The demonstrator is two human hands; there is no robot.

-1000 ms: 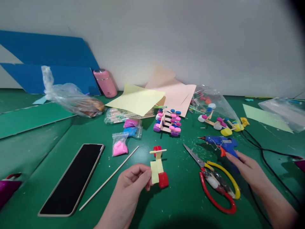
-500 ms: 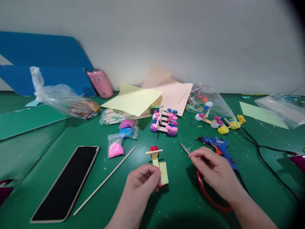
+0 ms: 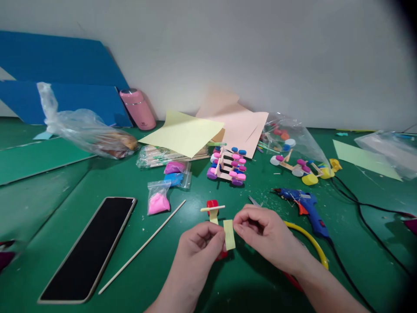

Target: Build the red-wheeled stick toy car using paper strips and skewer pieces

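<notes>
My left hand [image 3: 203, 245] pinches a small pale yellow paper piece [image 3: 229, 234] between thumb and fingers. At that paper's right edge, my right hand [image 3: 260, 230] has its thumb and fingertips closed. Behind and under the left hand lies a small model with red wheels [image 3: 212, 203], a short stick across it and a yellow paper strip; the hand covers part of it. Scissors [image 3: 253, 201] lie on the table under my right hand, blade tip and red and yellow handles showing.
A glue gun [image 3: 304, 202] with its cord lies at right. Several small wheeled models [image 3: 228, 167] stand ahead. On the left are a thin wooden stick [image 3: 143, 245], a phone [image 3: 87, 250] and small bags of clay [image 3: 159, 202]. Paper sheets [image 3: 182, 132] and a pink bottle [image 3: 138, 108] sit behind.
My right hand has let go of the scissors and moved left to the paper piece. My left hand keeps hold of the paper, shifted slightly right in view.
</notes>
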